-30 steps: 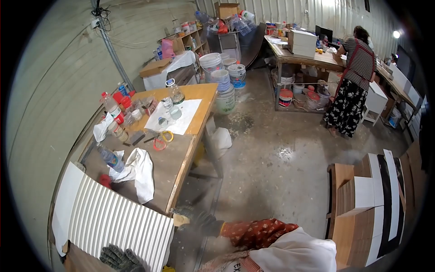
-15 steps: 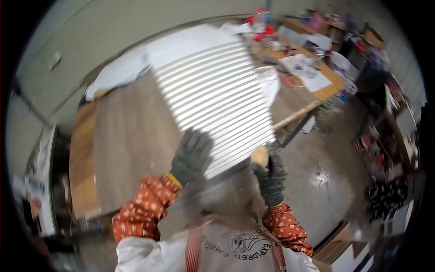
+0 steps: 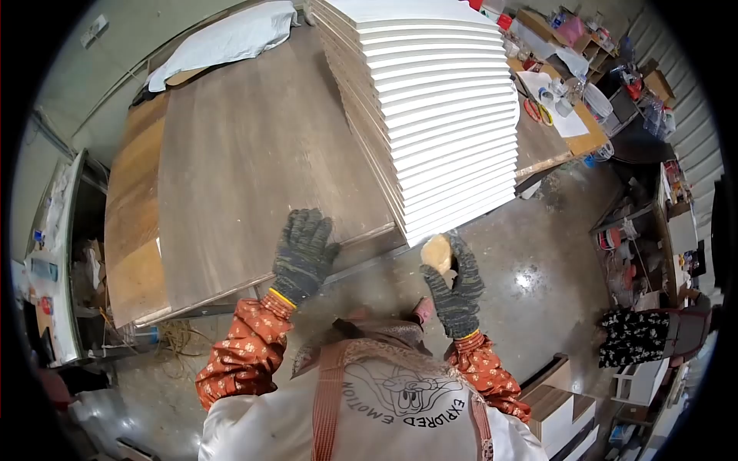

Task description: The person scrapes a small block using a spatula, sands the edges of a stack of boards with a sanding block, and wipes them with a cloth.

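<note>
My left hand [image 3: 302,253], in a dark grey knit glove, is at the near edge of the wooden tabletop [image 3: 254,161]. Its fingers are stretched out flat and hold nothing. My right hand [image 3: 456,288], gloved the same way, grips a tan, sponge-like pad [image 3: 437,253] between thumb and fingers. That pad is just below the near corner of a stack of white boards [image 3: 453,131]. The boards lie stepped, so a strip of each white face shows; brownish edges face left. Whether the pad touches the lowest board, I cannot tell.
A white cloth [image 3: 223,42] lies at the table's far left. Right of the stack are red-handled scissors [image 3: 538,112] and a white sheet with containers. Cluttered shelves [image 3: 653,246] line the right, with a black floral cloth [image 3: 634,338] below. A side bench [image 3: 69,261] stands left.
The view has shifted and sharpened, with the stack now higher and farther right. My left hand has gone from beside the boards' left edge to the tabletop's near edge. The right still holds the pad.
</note>
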Motion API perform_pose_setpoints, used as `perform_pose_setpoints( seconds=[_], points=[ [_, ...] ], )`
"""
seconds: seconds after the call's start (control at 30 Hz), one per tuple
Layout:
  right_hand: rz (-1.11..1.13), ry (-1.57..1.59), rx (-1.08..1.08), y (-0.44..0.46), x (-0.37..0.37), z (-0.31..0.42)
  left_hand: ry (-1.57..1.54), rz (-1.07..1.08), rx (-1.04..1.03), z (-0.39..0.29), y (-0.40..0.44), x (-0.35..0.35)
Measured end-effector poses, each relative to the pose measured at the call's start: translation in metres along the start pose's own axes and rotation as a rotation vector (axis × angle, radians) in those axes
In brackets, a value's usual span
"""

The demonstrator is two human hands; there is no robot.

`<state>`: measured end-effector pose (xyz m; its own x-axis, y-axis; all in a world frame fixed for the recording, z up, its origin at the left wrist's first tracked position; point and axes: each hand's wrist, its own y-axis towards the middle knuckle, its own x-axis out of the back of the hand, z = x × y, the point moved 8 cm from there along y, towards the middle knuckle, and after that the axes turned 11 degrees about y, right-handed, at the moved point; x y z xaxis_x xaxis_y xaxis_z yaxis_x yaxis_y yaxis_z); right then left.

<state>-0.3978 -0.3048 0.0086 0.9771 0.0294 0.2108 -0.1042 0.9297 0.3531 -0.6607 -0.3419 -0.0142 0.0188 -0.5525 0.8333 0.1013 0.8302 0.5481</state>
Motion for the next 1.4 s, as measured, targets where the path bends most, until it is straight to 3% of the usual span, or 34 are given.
perform_pose_setpoints(
  seconds=[0.2,0.3,0.37,0.4,0.53,0.87,0.97,1.1,1.17,1.4],
  points=[
    [0.087,-0.128,0.138,0.025,-0.017,0.041,-0.014,-0.103,0.134,0.048,0.003,0.023],
    [0.116,-0.213,0.345,0.058,-0.030,0.078,0.101,-0.140,0.108,0.058,-0.007,0.015],
    [0.152,-0.357,0.472,0.079,-0.047,0.109,0.064,-0.090,0.242,0.067,-0.017,0.006],
    [0.157,-0.381,0.482,0.091,-0.054,0.120,0.038,-0.169,0.246,0.067,-0.019,0.009],
    [0.161,-0.310,0.734,0.146,-0.081,0.155,-0.012,-0.107,0.282,0.072,-0.018,0.007],
    [0.116,-0.706,0.920,0.234,-0.140,0.195,-0.015,-0.062,0.378,0.080,-0.027,-0.003],
    [0.162,-0.855,0.774,0.244,-0.156,0.194,-0.030,-0.044,0.381,0.081,-0.024,0.001],
    [0.198,-0.929,0.859,0.223,-0.171,0.194,-0.097,-0.001,0.402,0.083,-0.023,-0.003],
    [0.257,-0.907,0.861,0.210,-0.172,0.192,-0.049,-0.046,0.369,0.081,-0.021,0.005],
    [0.137,-0.782,0.922,0.201,-0.155,0.189,-0.055,-0.113,0.344,0.079,-0.017,0.013]
  ],
)
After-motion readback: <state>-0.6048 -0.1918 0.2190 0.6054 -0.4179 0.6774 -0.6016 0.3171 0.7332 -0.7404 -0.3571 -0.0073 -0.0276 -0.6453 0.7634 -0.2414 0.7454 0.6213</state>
